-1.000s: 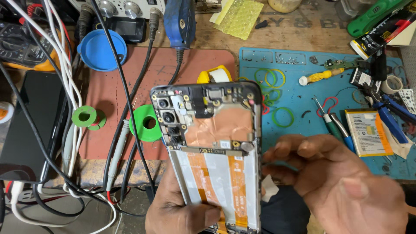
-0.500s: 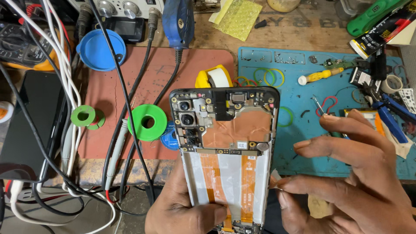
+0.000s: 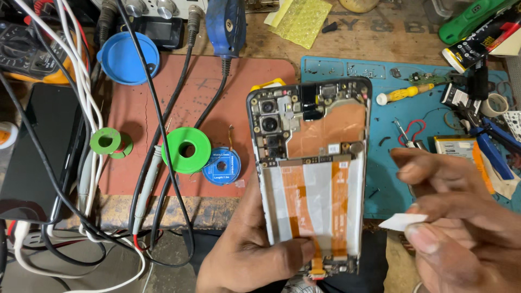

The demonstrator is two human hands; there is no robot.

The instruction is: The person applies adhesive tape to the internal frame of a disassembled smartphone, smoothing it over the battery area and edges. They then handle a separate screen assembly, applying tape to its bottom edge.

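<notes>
In our left hand (image 3: 255,258) we grip the opened phone (image 3: 312,173) at its lower end — just beside it, our right hand (image 3: 461,222) pinches a small white strip (image 3: 401,221).

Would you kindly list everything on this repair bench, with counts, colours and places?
opened phone: one, black frame, copper and orange inside, centre
white strip: one, right of phone
solder spools: two, green, red mat
wick reel: one, blue, beside big spool
lid: one, blue, upper left
work mat: one, teal, right
screwdriver: one, yellow, teal mat
cables: several, white and black, left
left hand: grips phone's lower end
right hand: pinches white strip
</notes>
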